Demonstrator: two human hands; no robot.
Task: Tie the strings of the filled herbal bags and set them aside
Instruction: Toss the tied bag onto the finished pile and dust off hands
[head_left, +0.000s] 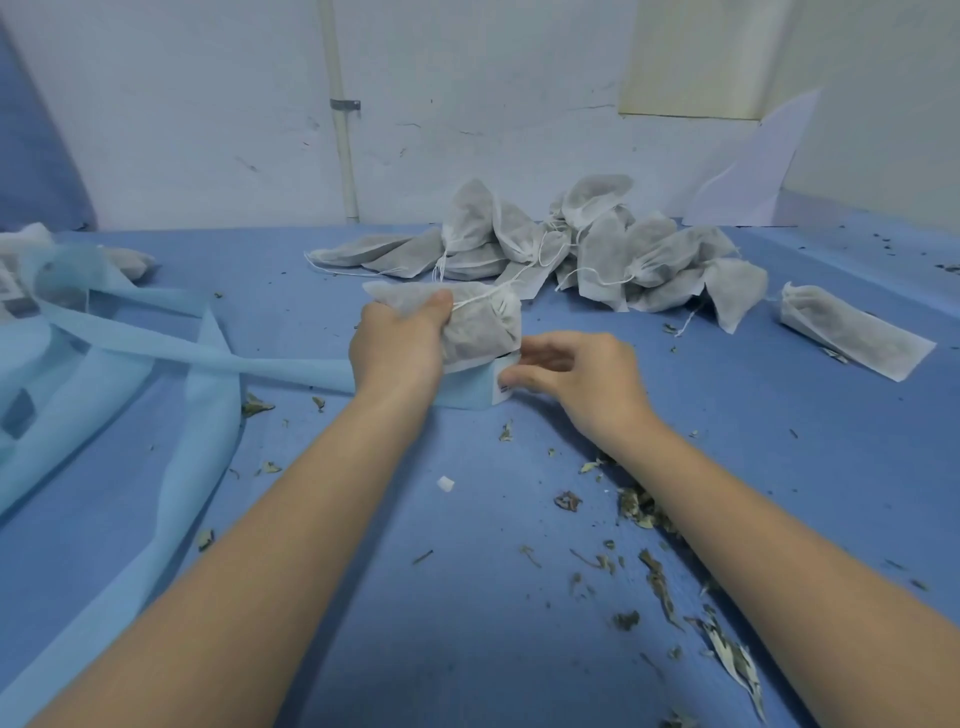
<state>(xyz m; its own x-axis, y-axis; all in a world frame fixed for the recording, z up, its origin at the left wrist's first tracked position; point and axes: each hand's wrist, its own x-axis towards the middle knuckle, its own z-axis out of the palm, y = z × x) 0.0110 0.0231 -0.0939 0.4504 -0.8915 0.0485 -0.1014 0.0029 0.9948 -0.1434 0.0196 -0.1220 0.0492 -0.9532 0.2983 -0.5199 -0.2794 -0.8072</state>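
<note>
Far left of the left hand: a light blue fabric strip (171, 343) drapes across the blue table cover (467, 623), one band of it running right up toward the left wrist.

Up and left of that hand: another grey bag (127, 262) lies partly under the fabric, hard to make out.

Left hand (400, 348): there it is, fingers curled round a filled herbal bag (480, 325), thumb pressed across the gathered neck where the white string (478, 300) runs out to the right.

Bag in hand: lifted, its lower edge sitting on or just above a small pale blue box (467, 392); I cannot tell if they touch.

Box: right under the left hand, between the two hands, its white end facing right.

Right hand (576, 374): holding nothing, fingers loosely spread and slightly bent, tips reaching left to the box's white end, just beside the bag's bottom corner.

Beyond both hands: a heap of filled bags (597, 249) against the wall, drawstrings trailing.

Far right of the right hand: one bag lying alone (852, 330), well apart from the heap.

Below the right forearm: dried herb scraps (660, 577) are scattered over the cover, thickest near the right arm.
</note>
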